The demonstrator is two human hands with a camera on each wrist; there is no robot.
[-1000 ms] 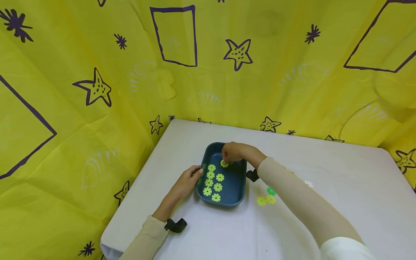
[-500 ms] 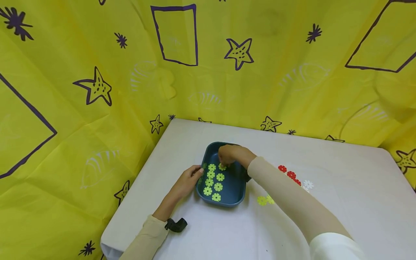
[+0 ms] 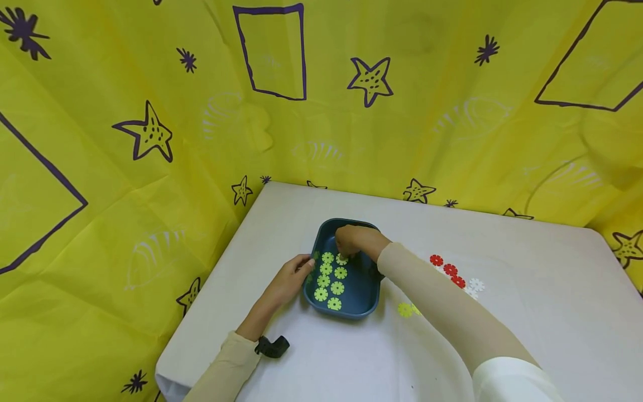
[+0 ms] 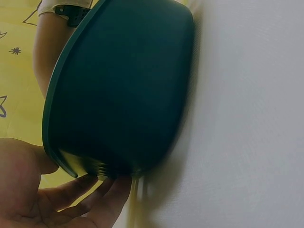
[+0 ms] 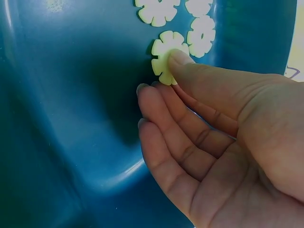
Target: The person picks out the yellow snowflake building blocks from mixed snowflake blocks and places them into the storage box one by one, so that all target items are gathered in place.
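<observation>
A deep blue tray stands on the white table, holding several yellow-green notched discs in two rough columns along its left half. My left hand grips the tray's left rim, thumb over the edge; in the left wrist view, the fingers lie against the outer wall. Inside the tray's far part, my right hand pinches another yellow-green disc, the thumb pressing its face. That disc is at the top of the right column, close over the tray floor, and its edge nearly meets a neighbouring disc.
Right of the tray, several red discs and white discs lie on the table. A yellow disc shows beside the right sleeve, which covers others. A yellow patterned curtain hangs behind and at left.
My right hand has moved left and slightly nearer inside the tray with the disc. The sleeve's shift uncovers red discs and hides a green one. My left hand stays at the rim.
</observation>
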